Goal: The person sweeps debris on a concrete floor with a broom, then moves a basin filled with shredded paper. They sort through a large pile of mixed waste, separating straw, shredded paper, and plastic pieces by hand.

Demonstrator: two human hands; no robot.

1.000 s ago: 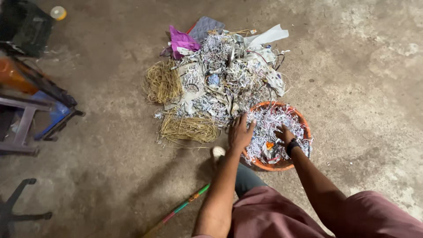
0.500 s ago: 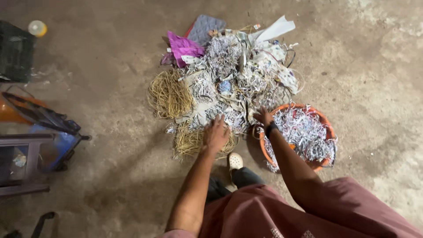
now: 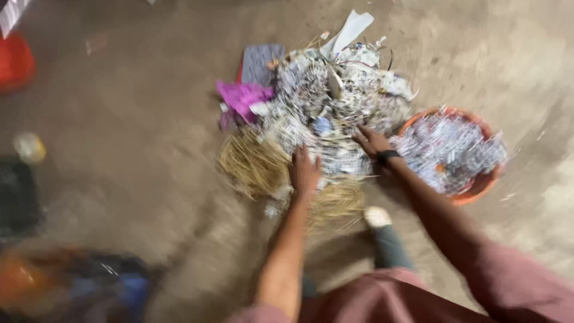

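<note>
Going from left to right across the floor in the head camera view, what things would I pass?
Red-orange object at the left edge → small yellowish round thing → purple scrap → straw-like bundle → left hand → right hand → orange basin of shredded paper.

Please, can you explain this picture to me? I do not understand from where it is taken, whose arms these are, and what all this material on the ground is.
The picture comes from a camera worn on a person's head, looking down, so the two arms belong to that person. It is blurred because of motion.

On the concrete floor lies a heap of shredded paper, mixed with yellowish straw-like fibre, a purple scrap and a white sheet. To the right stands a round orange basin, filled with the same shreds.

The left hand lies spread on the heap where paper meets fibre. The right hand, with a dark band at the wrist, rests on the heap beside the basin. Whether either hand grips anything, the blur hides.
</note>
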